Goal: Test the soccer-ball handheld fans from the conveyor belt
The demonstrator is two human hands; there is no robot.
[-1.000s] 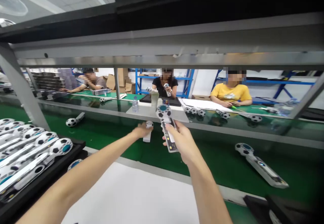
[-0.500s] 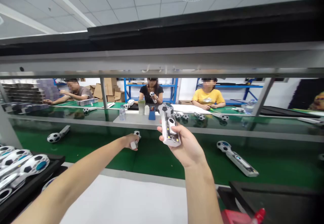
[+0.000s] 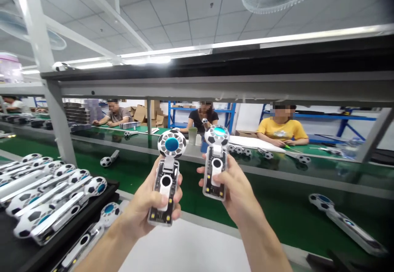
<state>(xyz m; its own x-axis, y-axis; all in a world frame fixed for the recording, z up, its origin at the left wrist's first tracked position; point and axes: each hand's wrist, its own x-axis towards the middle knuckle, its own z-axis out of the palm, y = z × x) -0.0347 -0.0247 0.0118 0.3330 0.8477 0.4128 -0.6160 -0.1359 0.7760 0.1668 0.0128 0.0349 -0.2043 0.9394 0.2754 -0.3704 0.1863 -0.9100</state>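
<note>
My left hand (image 3: 147, 202) is wrapped round a football-headed device (image 3: 171, 144), its thumb on the white strip of the clear handle. A blue disc shows in the middle of its patterned head. Beside it on the right, my right hand (image 3: 235, 186) grips a second football-headed device (image 3: 217, 136), thumb also on the white strip. The disc in that one looks bright cyan. Both devices stand upright above a white sheet (image 3: 181, 247), side by side and apart.
Several similar devices fill a black tray (image 3: 89, 227) at the left. Another device (image 3: 347, 222) lies on the green belt (image 3: 277, 210) at the right. A grey post (image 3: 60, 124) rises at left. Across the belt sit several people, one in a yellow shirt (image 3: 281, 130).
My left hand has lifted its device off the belt and brought it beside the right one. The disc on the right device now faces me, bright. The view has swung left.
</note>
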